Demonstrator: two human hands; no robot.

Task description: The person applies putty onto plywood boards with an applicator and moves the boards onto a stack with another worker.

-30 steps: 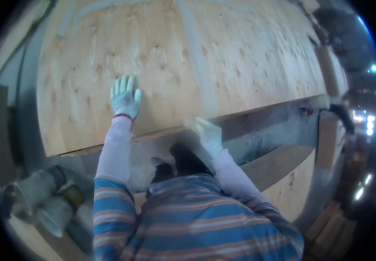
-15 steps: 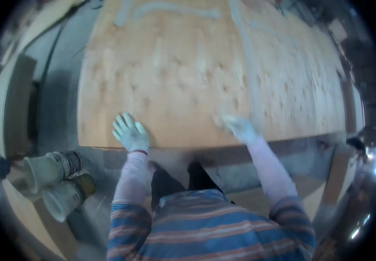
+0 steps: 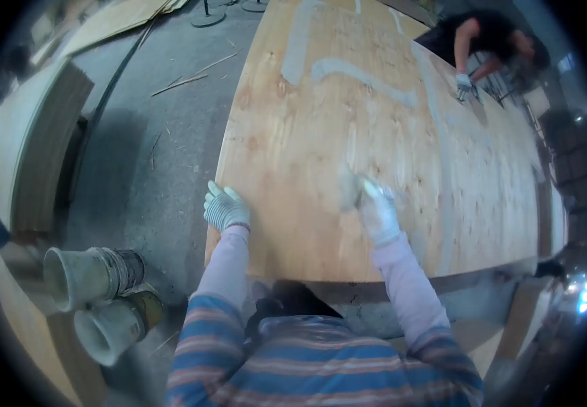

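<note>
As the right hand [image 3: 378, 209] grips something [image 3: 349, 191] over plywood [image 3: 293, 230], buckets [image 3: 97, 275] lie on the floor [image 3: 144, 176].

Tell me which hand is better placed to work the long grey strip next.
Right, I'd judge. The right hand is over the board, near the strip, with something blurred at its fingers; the left hand rests by the board's left edge, farther off.

Single head-worn view, looking forward and steeply down over both hands [image 3: 300, 208]
</note>
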